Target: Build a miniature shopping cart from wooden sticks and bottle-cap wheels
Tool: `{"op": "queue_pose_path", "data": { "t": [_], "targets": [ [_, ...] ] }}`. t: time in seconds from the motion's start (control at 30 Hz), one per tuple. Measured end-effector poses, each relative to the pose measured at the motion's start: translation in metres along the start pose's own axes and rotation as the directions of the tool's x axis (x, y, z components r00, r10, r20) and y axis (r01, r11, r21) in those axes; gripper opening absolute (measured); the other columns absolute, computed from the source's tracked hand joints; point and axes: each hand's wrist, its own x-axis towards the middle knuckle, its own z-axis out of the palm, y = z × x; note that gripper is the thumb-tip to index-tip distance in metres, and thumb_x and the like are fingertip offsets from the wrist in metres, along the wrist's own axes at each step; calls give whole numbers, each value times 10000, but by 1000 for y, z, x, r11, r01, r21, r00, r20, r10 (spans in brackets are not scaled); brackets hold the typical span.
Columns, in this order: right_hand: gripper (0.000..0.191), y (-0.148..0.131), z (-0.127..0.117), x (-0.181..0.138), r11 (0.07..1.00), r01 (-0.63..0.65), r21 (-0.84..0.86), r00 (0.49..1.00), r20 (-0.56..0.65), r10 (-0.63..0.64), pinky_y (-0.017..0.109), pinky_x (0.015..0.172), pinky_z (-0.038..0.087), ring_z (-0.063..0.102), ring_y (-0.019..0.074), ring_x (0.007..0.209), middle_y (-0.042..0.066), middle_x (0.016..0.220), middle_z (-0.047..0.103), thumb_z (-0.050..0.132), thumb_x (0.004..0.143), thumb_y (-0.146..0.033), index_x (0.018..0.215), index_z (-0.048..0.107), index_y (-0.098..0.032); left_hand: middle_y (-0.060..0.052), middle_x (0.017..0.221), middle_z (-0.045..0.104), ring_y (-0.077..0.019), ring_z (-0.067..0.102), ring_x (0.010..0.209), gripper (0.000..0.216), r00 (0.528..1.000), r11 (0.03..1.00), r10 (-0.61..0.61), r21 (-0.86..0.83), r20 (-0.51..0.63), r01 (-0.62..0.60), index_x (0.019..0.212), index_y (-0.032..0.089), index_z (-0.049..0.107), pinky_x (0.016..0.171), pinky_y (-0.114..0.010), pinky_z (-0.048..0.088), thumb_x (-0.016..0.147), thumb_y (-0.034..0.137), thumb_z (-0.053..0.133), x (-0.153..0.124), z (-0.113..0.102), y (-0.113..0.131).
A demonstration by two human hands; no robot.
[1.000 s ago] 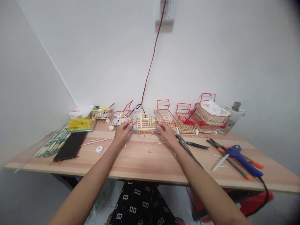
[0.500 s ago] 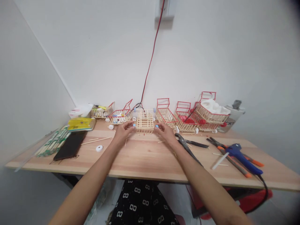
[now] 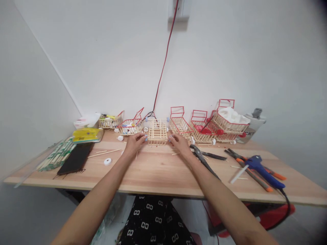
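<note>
In the head view a small stick-built cart stands on the table between my hands, its barred side up. At its left, my left hand has thumb and fingers closed on a small light-blue wheel. My right hand pinches another small blue wheel at the cart's right side, mostly covered by the fingertips. Farther back, a thin axle stick with pale blue wheels at its ends crosses the cart. Whether the pinched wheels are fixed to the cart I cannot tell.
Finished-looking carts with red handles line the wall on both sides. Black-handled pliers, orange-handled pliers and a blue glue gun lie right. A phone-like black slab, stick bundles and white tape roll lie left.
My right fingers have closed further over the blue wheel, which now shows less. The left hand and the cart hold nearly the same place; the whole view has shifted slightly.
</note>
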Motion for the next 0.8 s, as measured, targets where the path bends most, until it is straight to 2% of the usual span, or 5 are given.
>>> {"op": "queue_pose_path", "data": {
  "t": [0.33,0.8],
  "targets": [
    [386,1,0,1,1000,-12,3,1000,-2,12,286,678,441,614,194,699,47,739,698,504,804,-538,750,665,-192,-39,769,699,-184,619,722,354,1000,1000,-4,-12,-7,4,812,156,721,699,-284,479,725,498,693,-1,2,2],
    [392,11,5,3,996,-43,73,999,20,42,281,633,472,613,187,702,46,763,692,510,795,-560,775,644,-192,-49,821,716,-192,644,762,440,999,996,-51,-78,-9,50,856,158,715,732,-302,515,683,563,712,0,5,0]
  ]
}}
